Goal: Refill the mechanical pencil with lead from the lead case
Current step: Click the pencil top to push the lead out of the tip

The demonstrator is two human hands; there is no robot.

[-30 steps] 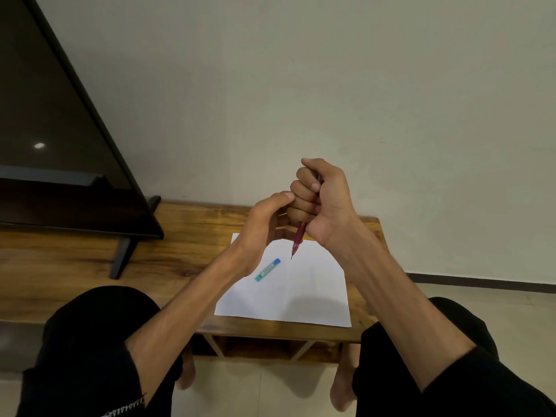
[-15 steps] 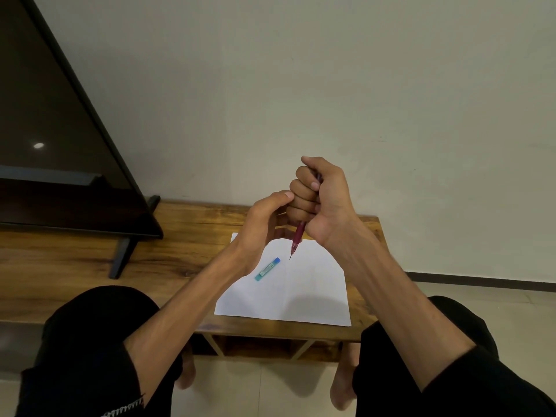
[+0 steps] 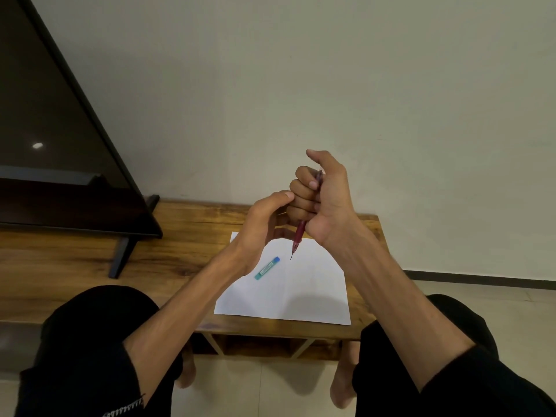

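My right hand (image 3: pixel 323 200) is fisted around a red mechanical pencil (image 3: pixel 298 236), held upright above the table with its tip pointing down over the white paper (image 3: pixel 304 293). A thin dark lead sticks out of the tip. The thumb is lifted off the pencil's top end. My left hand (image 3: pixel 264 224) hovers beside the right fist with fingers curled and pinched; whether it holds anything is hidden. The lead case (image 3: pixel 267 268), teal with a blue cap, lies on the paper below my left wrist, untouched.
The wooden table (image 3: pixel 186 236) runs left to right with its right end past the paper. A dark TV screen (image 3: pixel 60 164) on a stand occupies the left of the table. The wall is close behind. My knees are at the table's front edge.
My right thumb has lifted off the pencil's top end. A short lead now shows at the tip. The left hand has barely moved.
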